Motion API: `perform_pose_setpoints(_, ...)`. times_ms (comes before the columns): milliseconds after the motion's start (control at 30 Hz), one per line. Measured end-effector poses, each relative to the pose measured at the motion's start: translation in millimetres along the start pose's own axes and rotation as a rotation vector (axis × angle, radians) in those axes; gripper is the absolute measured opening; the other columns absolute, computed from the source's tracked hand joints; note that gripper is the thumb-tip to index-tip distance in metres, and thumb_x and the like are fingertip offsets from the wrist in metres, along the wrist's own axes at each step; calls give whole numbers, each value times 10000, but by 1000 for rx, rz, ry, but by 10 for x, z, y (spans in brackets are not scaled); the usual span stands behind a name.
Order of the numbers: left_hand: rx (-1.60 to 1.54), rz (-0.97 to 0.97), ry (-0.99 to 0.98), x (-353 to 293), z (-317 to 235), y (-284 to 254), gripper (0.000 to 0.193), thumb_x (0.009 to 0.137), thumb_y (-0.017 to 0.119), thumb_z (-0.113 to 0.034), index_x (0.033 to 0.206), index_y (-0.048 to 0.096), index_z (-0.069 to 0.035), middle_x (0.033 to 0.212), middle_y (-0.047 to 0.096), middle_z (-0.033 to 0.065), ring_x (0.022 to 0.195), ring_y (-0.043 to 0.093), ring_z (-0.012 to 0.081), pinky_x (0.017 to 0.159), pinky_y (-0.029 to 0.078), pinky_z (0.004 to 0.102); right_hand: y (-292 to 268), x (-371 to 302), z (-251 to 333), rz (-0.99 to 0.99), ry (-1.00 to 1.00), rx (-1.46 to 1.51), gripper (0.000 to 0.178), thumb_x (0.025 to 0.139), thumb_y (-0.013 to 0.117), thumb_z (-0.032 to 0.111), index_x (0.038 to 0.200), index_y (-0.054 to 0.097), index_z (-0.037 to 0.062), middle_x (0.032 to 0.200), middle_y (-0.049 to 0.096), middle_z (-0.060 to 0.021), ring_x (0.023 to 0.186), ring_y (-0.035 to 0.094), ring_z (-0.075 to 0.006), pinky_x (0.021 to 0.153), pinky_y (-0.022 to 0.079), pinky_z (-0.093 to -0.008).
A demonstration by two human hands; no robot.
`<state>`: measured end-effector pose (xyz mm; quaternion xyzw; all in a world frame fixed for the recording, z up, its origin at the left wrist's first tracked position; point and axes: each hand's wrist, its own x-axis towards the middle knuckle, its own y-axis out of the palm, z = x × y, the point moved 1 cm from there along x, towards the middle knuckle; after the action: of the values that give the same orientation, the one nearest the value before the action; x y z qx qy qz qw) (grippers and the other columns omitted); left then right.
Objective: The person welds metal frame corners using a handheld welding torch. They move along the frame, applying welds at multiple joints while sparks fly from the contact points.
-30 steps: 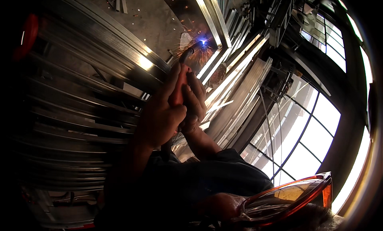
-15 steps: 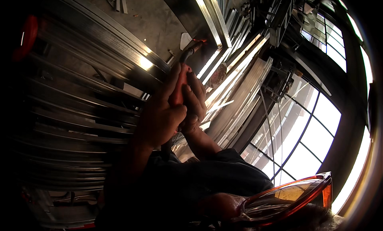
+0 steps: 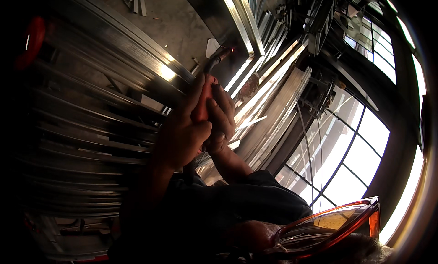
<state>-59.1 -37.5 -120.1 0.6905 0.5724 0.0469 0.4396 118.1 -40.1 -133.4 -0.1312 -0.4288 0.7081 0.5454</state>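
Both of my hands are wrapped round the red handle of a welding torch (image 3: 200, 109). My left hand (image 3: 182, 131) closes on it from the left side, its thumb folded across the handle. From the right, my right hand (image 3: 221, 118) grips the same handle with bent fingers. The torch's dark curved neck points up and right, and a small red glow shows at its nozzle tip. That tip is close to the dark face of a metal profile (image 3: 214, 18); whether it touches cannot be made out. A dark cable runs down below my hands.
Long shiny metal profiles (image 3: 123, 49) lie in rows on the left. More metal lengths (image 3: 273, 113) are stacked on the right, before a large window (image 3: 351, 154). Small offcuts (image 3: 136, 4) lie on the floor (image 3: 178, 22). A red round object (image 3: 33, 42) is at far left.
The orange-red glow along the nozzle has shrunk to a small red point at its tip. My hands and the torch have barely moved.
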Motion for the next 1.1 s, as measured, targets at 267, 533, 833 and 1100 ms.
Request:
perform_pose_setpoints(267,35,4,-14,6,24,-12,911,829,585,-42,1670,234,-15,1641,409,253,1488,461,327,1175,408,389,-10,11,22,2,25,14,701,1108,314,546,1347,690,5,1431,610,-314,1331,581,-478,1119,443,-547)
perform_pose_setpoints(533,11,-18,-17,-4,30,12,903,823,581,-32,1666,256,-18,1624,436,238,1471,476,310,1170,406,381,4,-21,9,-20,1,24,703,1108,309,544,1344,690,2,1422,614,-320,1330,581,-482,1121,440,-558)
perform_pose_setpoints(833,58,-27,10,1,3,25,937,808,557,5,1686,251,-117,1564,507,223,1050,707,219,727,584,304,-26,-12,15,-14,28,2,723,1105,306,546,1316,692,-27,1406,619,-325,1328,578,-493,1125,438,-554)
perform_pose_setpoints(1100,85,-31,88,31,99,33,925,807,554,-1,1678,254,-79,1577,482,245,1308,615,287,947,557,337,-16,-44,-17,-25,47,19,706,1106,314,536,1333,696,-12,1422,619,-310,1353,561,-486,1133,427,-567)
